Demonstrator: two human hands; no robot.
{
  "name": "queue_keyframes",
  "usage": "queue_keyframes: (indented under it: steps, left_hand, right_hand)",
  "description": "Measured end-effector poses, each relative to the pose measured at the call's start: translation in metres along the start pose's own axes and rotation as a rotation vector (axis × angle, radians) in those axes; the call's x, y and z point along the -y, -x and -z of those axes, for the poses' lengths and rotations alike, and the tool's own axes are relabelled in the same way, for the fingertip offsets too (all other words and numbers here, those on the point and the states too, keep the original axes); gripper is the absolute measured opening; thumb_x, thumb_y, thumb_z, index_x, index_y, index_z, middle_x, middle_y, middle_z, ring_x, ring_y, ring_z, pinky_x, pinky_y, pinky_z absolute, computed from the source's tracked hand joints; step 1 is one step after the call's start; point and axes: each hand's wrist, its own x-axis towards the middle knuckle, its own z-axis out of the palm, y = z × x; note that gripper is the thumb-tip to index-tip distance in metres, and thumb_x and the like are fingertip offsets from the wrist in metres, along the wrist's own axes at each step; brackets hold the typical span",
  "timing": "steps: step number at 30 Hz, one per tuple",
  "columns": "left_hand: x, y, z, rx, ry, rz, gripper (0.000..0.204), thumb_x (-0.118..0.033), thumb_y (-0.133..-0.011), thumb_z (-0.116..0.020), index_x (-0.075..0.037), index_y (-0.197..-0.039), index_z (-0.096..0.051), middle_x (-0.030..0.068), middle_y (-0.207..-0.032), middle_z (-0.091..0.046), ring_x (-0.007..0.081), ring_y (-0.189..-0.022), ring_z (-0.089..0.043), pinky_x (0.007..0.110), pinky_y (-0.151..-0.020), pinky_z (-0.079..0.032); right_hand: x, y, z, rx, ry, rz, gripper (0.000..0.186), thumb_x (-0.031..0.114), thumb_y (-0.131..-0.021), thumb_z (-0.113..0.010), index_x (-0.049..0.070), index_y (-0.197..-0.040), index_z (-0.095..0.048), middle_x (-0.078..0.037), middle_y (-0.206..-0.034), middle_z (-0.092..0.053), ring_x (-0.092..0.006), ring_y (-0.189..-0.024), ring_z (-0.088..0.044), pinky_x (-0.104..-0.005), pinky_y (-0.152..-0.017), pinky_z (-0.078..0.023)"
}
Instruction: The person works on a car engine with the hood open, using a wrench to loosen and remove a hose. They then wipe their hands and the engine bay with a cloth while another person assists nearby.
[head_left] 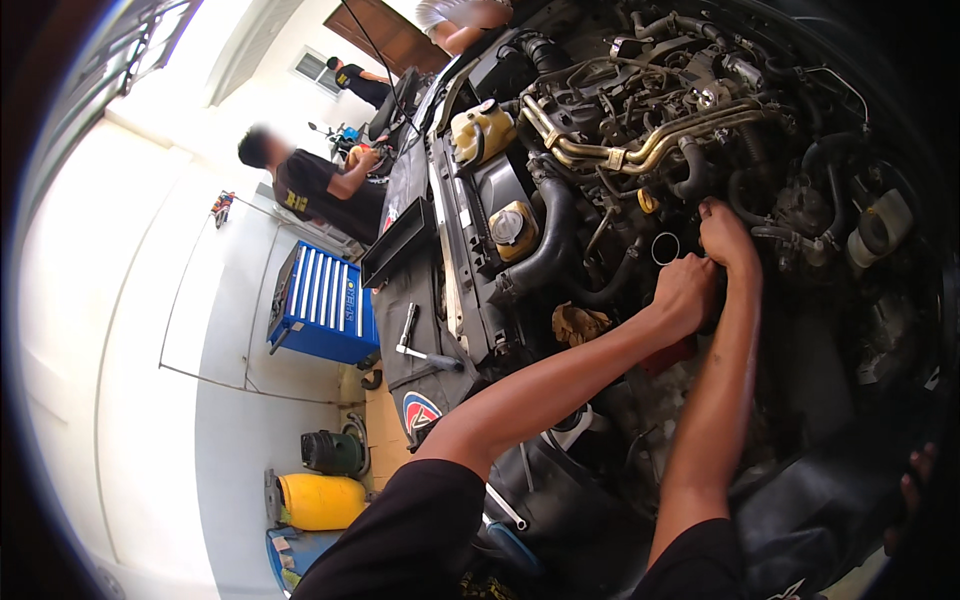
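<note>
The engine [590, 100] filled the upper right, with little free room.
Metal pipes [617, 158] bordered the space from above; below, the left hand [685, 293] was curled, close beside the right hand [727, 235], whose fingers were bent. What they pinched, I could not tell. Knuckles could perhaps scrape if a hand slipped, because hard edges stood near. Room looked most open back along the forearms [580, 372], away from the small yellow loop [646, 201].
</note>
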Motion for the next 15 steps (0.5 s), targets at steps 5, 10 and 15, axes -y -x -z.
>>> queue_keyframes:
  steps: [5, 10, 15]
  left_hand:
    - [0.007, 0.002, 0.043, 0.235, -0.275, 0.097, 0.028, -0.022, -0.083, -0.070, 0.002, -0.098, -0.067, 0.0254, -0.097, -0.070, 0.0435, -0.091, -0.071, 0.051, -0.075, -0.058]
    - [0.062, -0.009, 0.091, -0.153, -0.283, -0.027, 0.023, -0.018, -0.083, -0.070, -0.002, -0.099, -0.064, 0.0193, -0.099, -0.069, 0.0417, -0.090, -0.070, 0.051, -0.078, -0.056]
    - [0.031, -0.001, 0.056, 0.012, -0.266, -0.011, 0.022, -0.008, -0.072, -0.066, 0.005, -0.089, -0.066, 0.0250, -0.093, -0.070, 0.0434, -0.087, -0.070, 0.050, -0.078, -0.057]
  right_hand:
    - [-0.009, -0.002, 0.002, -0.051, 0.040, -0.071, 0.041, 0.034, -0.106, -0.046, -0.003, -0.115, -0.062, -0.027, -0.084, -0.067, -0.0366, -0.067, -0.067, -0.0463, -0.065, -0.050]
    - [0.015, 0.004, 0.002, -0.024, -0.023, -0.160, 0.042, 0.033, -0.106, -0.044, -0.003, -0.119, -0.061, -0.030, -0.101, -0.065, -0.0438, -0.090, -0.064, -0.0499, -0.079, -0.049]
    - [0.004, 0.004, 0.007, -0.051, -0.025, -0.155, 0.039, 0.029, -0.105, -0.042, -0.001, -0.119, -0.062, -0.032, -0.123, -0.061, -0.0494, -0.118, -0.056, -0.0551, -0.098, -0.046]
